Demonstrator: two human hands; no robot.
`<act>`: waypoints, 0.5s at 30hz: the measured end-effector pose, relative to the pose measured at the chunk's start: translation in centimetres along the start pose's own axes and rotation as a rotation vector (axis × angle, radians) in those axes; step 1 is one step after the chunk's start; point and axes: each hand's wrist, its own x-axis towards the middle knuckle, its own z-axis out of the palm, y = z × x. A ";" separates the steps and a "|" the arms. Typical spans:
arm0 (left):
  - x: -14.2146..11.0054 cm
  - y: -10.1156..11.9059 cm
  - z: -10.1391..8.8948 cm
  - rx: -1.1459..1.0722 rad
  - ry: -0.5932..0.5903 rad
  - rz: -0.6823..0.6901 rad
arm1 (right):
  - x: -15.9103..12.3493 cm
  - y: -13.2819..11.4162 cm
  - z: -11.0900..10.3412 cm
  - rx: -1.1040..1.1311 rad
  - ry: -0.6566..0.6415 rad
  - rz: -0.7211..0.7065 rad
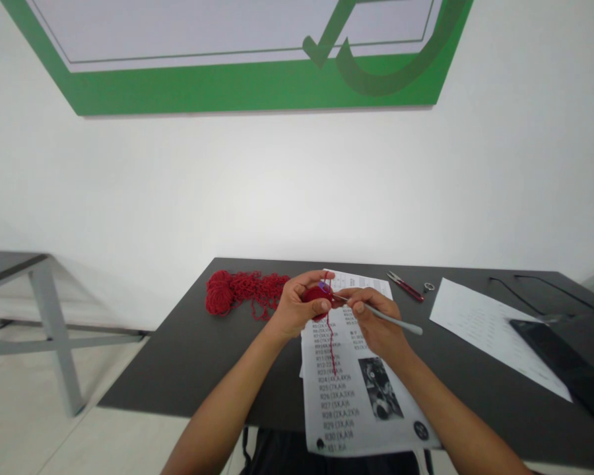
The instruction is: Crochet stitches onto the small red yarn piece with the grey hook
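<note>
My left hand (pixel 297 305) pinches a small red crochet piece (pixel 317 297), with red yarn running up over the raised index finger. A purple stitch marker (pixel 323 287) sits at the top of the piece. Between the fingers of my right hand (pixel 376 313) is a crochet hook with a grey handle (pixel 400 323); its thin metal tip reaches the red piece. Whether the tip is inside a stitch is too small to tell. A loose red yarn tail (pixel 332 346) hangs down over the printed pattern sheet (pixel 336 402) beneath my hands.
On the dark table (pixel 198 369), a ball of red yarn (pixel 220 293) and tangled strands lie at the left. Small red-handled scissors (pixel 406 287) and a ring (pixel 429 287) lie behind my right hand. Further right are a white paper (pixel 485 330), a black phone (pixel 549 349) and eyeglasses (pixel 517 297).
</note>
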 end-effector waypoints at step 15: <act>0.6 0.4 -0.7 -0.143 -0.099 -0.252 | 1.3 -1.5 -1.4 -0.689 -0.282 -0.622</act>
